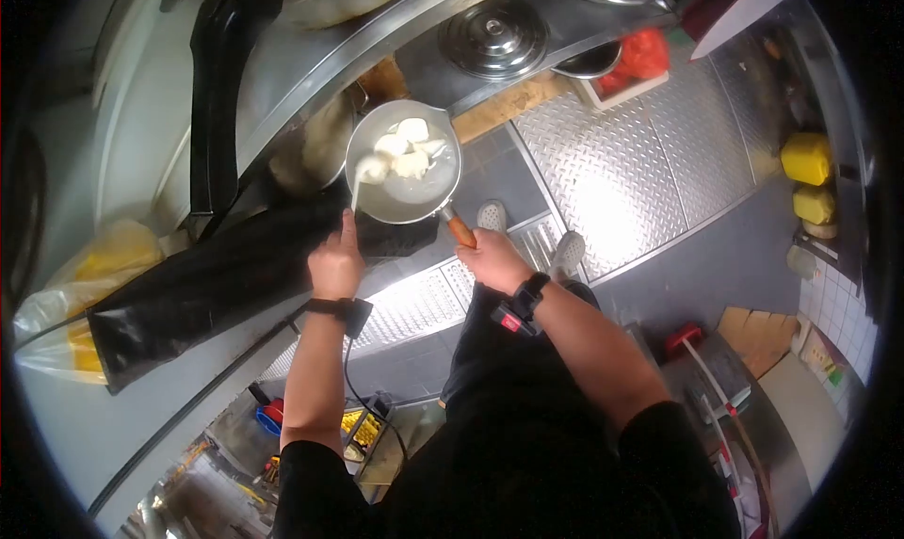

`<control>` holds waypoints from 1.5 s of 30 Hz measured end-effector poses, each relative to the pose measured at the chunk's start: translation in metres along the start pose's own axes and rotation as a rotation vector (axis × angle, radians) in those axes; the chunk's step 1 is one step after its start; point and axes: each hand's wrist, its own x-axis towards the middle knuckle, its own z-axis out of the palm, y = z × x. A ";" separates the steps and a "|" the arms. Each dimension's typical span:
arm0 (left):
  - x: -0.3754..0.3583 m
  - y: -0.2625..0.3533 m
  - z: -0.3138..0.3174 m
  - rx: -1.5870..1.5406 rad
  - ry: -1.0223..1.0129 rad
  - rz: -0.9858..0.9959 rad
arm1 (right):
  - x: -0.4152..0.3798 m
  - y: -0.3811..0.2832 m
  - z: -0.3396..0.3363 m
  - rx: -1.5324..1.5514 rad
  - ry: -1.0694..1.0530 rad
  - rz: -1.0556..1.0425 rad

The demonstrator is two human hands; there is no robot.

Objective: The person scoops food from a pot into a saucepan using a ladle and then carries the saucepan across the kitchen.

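My right hand (496, 261) is wrapped round the orange-brown handle of a light metal saucepan (384, 203), which hangs out in front of me above the floor. Several pale white lumps (411, 164) sit in a little clear liquid inside it. From the left, my left hand (334, 264) grips a white spoon (356, 193), index finger stretched along its handle. The spoon's head reaches over the near-left rim and is among the lumps. Both wrists wear dark bands.
A shiny round lid (494, 35) lies on the steel counter beyond the pan. Red bags (643, 54) fill a box at upper right. A long black cover (221, 275) runs along the left side. Below are tread-plate flooring (603, 162) and a slotted drain grate (414, 304).
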 end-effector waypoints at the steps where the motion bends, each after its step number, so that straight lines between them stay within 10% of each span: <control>1: 0.003 -0.002 0.002 -0.002 -0.022 -0.018 | 0.002 0.001 0.000 0.000 0.002 -0.004; 13: 0.008 0.011 0.001 -0.121 0.032 -0.124 | 0.003 -0.004 -0.003 0.028 -0.013 -0.017; 21: 0.021 0.022 -0.013 -0.902 -0.167 -0.992 | 0.003 -0.016 -0.011 0.012 -0.016 0.062; 36: 0.014 0.029 -0.028 -0.332 0.141 -0.268 | 0.012 -0.005 -0.010 -0.066 0.054 -0.043; 45: -0.020 0.036 -0.008 -0.121 0.179 -0.177 | 0.004 -0.023 -0.016 0.153 -0.016 0.026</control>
